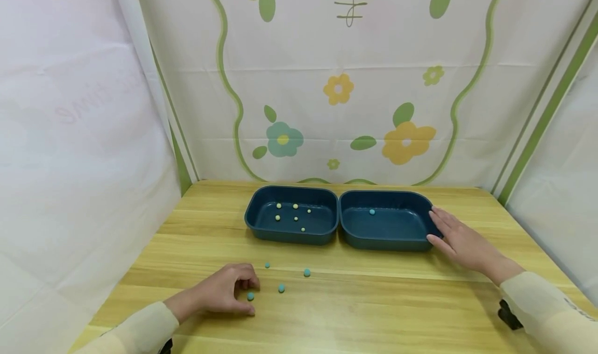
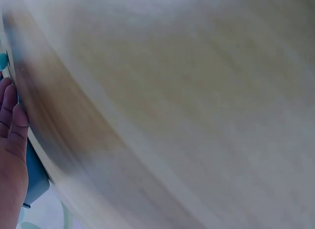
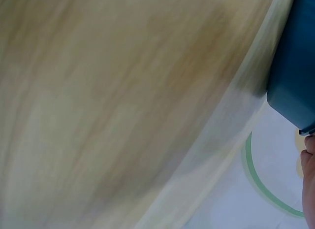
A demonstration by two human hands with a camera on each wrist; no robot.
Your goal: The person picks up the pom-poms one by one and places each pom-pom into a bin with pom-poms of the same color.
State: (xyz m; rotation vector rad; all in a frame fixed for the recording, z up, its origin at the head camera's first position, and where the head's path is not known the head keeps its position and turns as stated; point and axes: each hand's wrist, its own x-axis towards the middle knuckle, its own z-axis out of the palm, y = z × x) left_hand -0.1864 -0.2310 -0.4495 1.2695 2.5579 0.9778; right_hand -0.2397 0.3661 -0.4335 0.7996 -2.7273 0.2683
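Note:
My left hand is low over the table, thumb and fingers parted around a small turquoise ball. Close by on the wood lie three more turquoise balls, one nearer the trays, one to the right and another farther right. With its fingers fairly straight, my right hand rests at the right end of the right dark blue tray. Inside that tray is a single blue ball. In the right wrist view only the edge of the right hand shows beside the tray.
A matching left tray stands against the right one and holds several small pale yellow balls. Both are toward the back of the wooden table. A flower-printed cloth hangs behind, with white cloth at both sides.

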